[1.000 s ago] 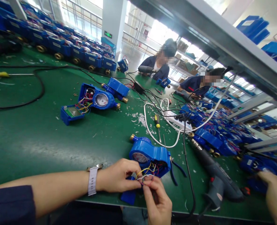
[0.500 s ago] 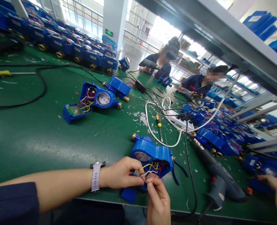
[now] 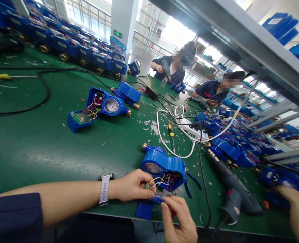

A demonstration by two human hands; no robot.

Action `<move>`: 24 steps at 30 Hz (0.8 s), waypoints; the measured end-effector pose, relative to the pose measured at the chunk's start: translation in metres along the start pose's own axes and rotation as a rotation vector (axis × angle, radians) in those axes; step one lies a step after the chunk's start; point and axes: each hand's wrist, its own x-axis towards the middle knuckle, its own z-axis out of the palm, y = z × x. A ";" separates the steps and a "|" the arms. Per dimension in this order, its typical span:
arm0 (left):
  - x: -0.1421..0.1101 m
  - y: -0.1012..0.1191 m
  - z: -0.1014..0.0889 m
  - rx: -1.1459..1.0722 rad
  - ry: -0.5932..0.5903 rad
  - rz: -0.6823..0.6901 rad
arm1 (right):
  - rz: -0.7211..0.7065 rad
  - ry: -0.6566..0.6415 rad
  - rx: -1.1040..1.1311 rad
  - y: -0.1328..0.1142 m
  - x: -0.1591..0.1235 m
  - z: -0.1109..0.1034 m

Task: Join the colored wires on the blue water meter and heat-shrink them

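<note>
A blue water meter (image 3: 161, 165) with a round dial and brass end lies in front of me, its housing open and yellow, white and red wires (image 3: 161, 180) coming out. My left hand (image 3: 134, 186) pinches the wires at their ends, beside the housing. Fingers and thumb of my right hand (image 3: 178, 216) are pinched together just right of it; what they hold is too small to make out. Between and below my hands is a blue cover piece (image 3: 144, 210), near the table's front edge. Blue-handled pliers (image 3: 193, 182) lie against the meter's right side.
A heat gun (image 3: 236, 190) lies to the right, near a co-worker's hand (image 3: 294, 199). Ahead are a screwdriver (image 3: 171, 130), a power strip (image 3: 193, 130) with cables, and another opened meter (image 3: 109, 104). Rows of meters (image 3: 88, 54) stand at back left. Two people work opposite.
My right hand has moved slightly right and down, away from my left fingertips. The blue cover piece has shifted a little right. A person opposite has raised a heat gun.
</note>
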 end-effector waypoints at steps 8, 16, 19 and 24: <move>0.001 -0.002 -0.002 -0.018 -0.012 -0.036 | -0.166 -0.178 -0.044 0.002 0.009 0.008; 0.002 -0.007 -0.002 -0.056 -0.052 -0.019 | -0.003 -0.102 0.039 -0.007 0.009 0.016; 0.002 -0.005 -0.001 -0.054 -0.056 -0.031 | 0.110 -0.086 0.121 -0.007 0.008 0.018; 0.001 -0.003 -0.001 -0.054 -0.057 -0.053 | 0.155 -0.165 0.230 0.000 0.009 0.016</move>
